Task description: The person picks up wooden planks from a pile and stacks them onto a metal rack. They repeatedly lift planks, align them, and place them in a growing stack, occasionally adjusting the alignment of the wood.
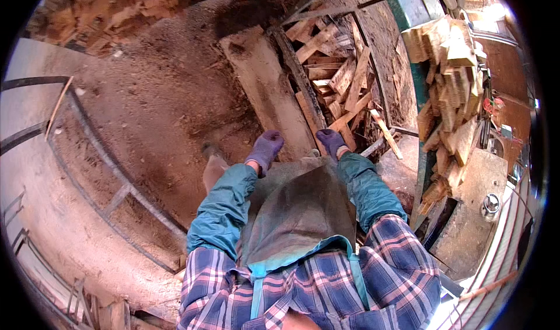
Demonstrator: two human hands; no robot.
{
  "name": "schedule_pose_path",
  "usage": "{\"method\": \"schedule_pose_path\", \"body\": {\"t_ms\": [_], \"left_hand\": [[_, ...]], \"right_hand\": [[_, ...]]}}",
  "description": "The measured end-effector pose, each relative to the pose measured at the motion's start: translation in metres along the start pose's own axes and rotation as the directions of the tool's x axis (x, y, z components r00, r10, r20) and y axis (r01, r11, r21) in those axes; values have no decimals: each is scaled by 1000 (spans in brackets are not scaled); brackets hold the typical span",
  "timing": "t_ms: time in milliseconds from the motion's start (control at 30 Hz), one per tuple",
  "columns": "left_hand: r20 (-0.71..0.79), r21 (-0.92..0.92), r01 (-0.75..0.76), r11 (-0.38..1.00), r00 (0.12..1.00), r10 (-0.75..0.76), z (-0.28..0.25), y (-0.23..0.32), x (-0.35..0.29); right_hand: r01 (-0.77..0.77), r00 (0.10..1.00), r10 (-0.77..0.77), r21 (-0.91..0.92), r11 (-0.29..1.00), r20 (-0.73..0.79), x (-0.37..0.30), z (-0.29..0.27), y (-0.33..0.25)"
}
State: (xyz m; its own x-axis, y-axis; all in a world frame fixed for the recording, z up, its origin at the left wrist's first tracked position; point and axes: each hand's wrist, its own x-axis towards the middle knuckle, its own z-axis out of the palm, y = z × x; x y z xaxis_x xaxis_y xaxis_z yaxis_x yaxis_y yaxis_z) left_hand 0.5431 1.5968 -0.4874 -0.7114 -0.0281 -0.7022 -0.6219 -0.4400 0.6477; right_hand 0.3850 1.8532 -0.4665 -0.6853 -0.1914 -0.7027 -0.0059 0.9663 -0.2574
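Note:
My left hand (265, 150), in a purple glove, is curled closed above the left side of my dark apron (297, 199). Nothing shows in its fingers. Also gloved in purple, my right hand (331, 141) is closed too, just short of a metal-framed bin holding a heap of split wood pieces (344, 76). No object sticks out of that fist either. Between and beyond the hands lies a broad, dusty plank (268, 85). A narrower wood strip (310, 113) runs along the bin's edge, close to my right hand.
Stacked wood pieces (446, 79) rise at the right beside a green metal post (408, 6). A bent metal frame (116, 169) stands on the dirt floor (157, 102) at left. More wood (111, 15) is piled far left. A board with a round metal fitting (490, 203) lies right.

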Motion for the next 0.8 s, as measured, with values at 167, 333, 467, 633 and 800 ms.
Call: {"method": "schedule_pose_path", "body": {"t_ms": [167, 333, 467, 633, 800], "left_hand": [[113, 118, -388, 914, 920, 376, -8, -112, 114], [87, 195, -256, 947, 966, 244, 46, -54, 159], [116, 213, -328, 920, 944, 309, 77, -76, 231], [185, 183, -501, 846, 863, 471, 142, -88, 285], [416, 128, -612, 780, 747, 518, 231, -111, 319]], "right_hand": [[-221, 919, 382, 670, 709, -102, 28, -21, 110], [-201, 925, 342, 549, 811, -166, 51, -1, 240], [-190, 958, 187, 5, 982, -217, 109, 19, 296], [-514, 796, 501, 56, 856, -340, 157, 51, 391], [-662, 549, 678, 240, 710, -489, 168, 19, 528]]}}
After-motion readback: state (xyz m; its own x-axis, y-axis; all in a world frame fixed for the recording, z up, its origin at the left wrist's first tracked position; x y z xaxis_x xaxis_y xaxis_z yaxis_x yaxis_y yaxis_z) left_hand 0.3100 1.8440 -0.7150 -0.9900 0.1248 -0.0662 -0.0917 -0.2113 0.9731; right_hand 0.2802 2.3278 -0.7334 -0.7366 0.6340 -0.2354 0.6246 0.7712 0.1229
